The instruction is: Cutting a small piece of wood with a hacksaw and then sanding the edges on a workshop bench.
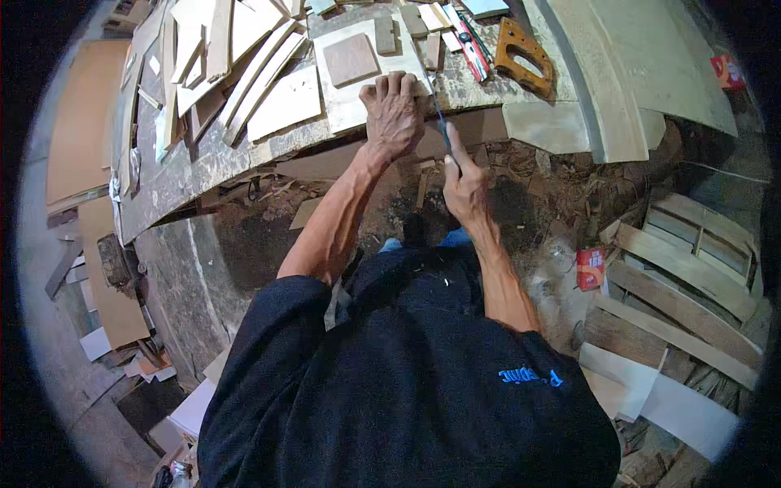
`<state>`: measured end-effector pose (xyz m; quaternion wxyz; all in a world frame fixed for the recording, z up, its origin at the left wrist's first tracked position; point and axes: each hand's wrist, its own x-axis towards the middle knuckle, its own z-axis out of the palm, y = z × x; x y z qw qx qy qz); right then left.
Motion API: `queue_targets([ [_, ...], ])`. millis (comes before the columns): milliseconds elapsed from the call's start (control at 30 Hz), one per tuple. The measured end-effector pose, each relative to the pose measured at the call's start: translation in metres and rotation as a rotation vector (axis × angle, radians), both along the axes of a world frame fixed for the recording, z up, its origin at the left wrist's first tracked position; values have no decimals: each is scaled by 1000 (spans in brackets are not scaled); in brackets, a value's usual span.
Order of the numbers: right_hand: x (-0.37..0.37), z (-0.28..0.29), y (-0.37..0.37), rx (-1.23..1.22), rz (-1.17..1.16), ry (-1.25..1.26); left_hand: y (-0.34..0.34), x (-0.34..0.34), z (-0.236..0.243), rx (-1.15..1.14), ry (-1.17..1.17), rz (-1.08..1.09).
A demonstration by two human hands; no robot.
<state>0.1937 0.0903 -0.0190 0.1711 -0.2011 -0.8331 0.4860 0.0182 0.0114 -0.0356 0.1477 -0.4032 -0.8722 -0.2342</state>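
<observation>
Blue slim tool (445, 132), partly hidden by the right hand (466, 184), looks indistinct.

Working Two-Handed

The left hand (395, 122) is resting on a pale board (346, 111). Near that hand, the right hand (467, 185) is gripping a thin tool (440, 114). Beyond the left hand, a brown square block (351, 59) is lying.

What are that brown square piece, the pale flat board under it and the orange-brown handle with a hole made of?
Brown square piece: probably wood, unvarnished; its face is matte.
Pale flat board: likely wood or plywood, bare; its surface is light and dull.
Orange-brown handle with a hole: apparently wood, perhaps varnished, from its warm, dark-marked surface.
</observation>
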Motion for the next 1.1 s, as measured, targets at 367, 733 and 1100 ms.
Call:
queue_targets([
  [367,16,-6,-4,-8,-11,-16,-3,4,6,-100,-51,40],
  [733,-7,-13,-4,131,-60,86,-1,3,6,40,-112,-1],
  [1100,-12,-12,-5,17,-46,156,9,7,5,61,-77,24],
])
